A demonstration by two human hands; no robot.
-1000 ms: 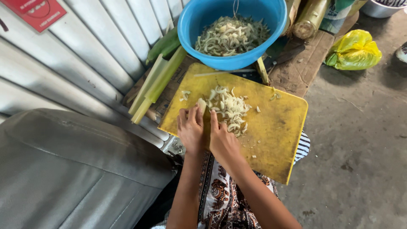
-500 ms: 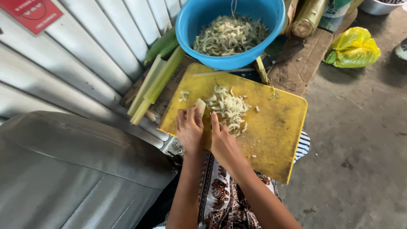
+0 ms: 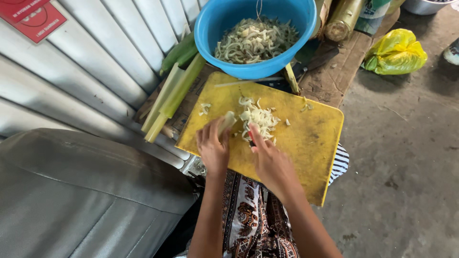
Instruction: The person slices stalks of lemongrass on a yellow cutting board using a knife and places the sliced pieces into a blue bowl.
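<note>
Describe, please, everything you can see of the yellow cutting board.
The cutting board is a yellow rectangle with rounded corners, plastic by its look, scuffed and stained. It lies flat, partly over the person's lap, its far edge by the blue bowl. A pile of pale chopped pieces sits on it. The left hand and right hand rest on it, working at the pile.

— That yellow cutting board (image 3: pixel 306 138): plastic?
— Plastic, matt and scuffed. The blue bowl (image 3: pixel 224 28) is smooth, glossy plastic.
— And the wall (image 3: pixel 95 71)?
— Corrugated painted metal, dull. The floor (image 3: pixel 406 157) is rough concrete, the yellow bag (image 3: pixel 394 52) thin shiny plastic, the cloth (image 3: pixel 248 215) printed.
</note>
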